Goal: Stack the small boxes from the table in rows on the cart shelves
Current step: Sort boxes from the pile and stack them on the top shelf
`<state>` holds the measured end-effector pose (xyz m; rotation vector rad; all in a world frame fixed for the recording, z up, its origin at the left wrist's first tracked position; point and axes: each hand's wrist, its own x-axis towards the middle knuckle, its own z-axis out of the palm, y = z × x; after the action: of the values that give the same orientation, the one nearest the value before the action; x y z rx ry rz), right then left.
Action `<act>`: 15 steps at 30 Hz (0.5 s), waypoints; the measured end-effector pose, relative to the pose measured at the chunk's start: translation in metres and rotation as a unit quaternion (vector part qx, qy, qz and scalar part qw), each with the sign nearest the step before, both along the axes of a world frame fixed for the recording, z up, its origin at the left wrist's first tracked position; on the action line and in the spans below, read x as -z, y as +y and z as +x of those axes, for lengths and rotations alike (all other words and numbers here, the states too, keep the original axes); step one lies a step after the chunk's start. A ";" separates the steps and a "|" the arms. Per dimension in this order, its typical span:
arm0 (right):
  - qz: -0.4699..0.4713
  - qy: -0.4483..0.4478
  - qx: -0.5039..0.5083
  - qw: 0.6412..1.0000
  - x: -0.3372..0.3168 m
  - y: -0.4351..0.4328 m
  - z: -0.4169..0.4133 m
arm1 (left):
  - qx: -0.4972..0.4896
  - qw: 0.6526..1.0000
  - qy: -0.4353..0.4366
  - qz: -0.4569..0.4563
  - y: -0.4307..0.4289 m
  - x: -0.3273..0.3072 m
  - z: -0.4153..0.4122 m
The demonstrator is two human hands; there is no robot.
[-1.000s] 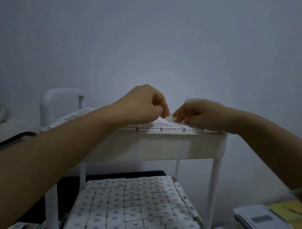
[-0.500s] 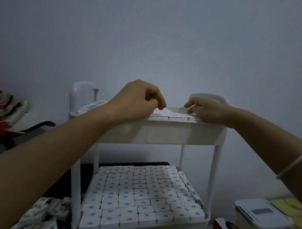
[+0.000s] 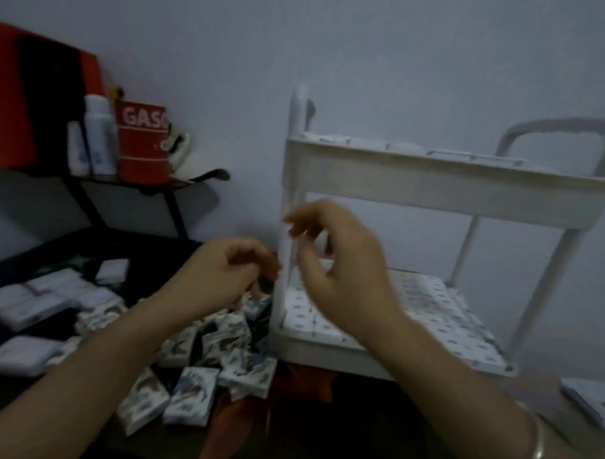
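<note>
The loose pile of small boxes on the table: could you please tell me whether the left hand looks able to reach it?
Probably yes. The left hand hovers close over the pile of small boxes, with nothing visible between them; the right hand is off beside it, nearer the cart.

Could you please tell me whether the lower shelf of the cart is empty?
No, the lower shelf of the cart is covered with neat rows of small boxes.
</note>
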<state>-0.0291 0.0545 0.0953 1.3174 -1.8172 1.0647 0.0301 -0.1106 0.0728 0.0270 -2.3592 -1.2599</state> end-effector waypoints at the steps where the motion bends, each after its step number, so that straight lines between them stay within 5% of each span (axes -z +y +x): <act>1: 0.046 -0.023 -0.024 0.998 0.019 -0.017 0.006 | -0.040 0.999 -0.013 -0.006 -0.020 0.019 0.010; 8: 0.243 -0.139 -0.081 0.957 0.096 -0.114 0.003 | -0.223 0.974 -0.019 -0.030 -0.139 0.113 0.099; 15: 0.296 -0.123 -0.128 0.938 0.122 -0.200 0.026 | -0.354 0.922 0.008 -0.155 -0.191 0.160 0.135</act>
<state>-0.0031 -0.1452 -0.0265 1.8811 -2.3167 0.8666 0.1649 -0.3013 -0.0869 0.6964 -2.1849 -0.5302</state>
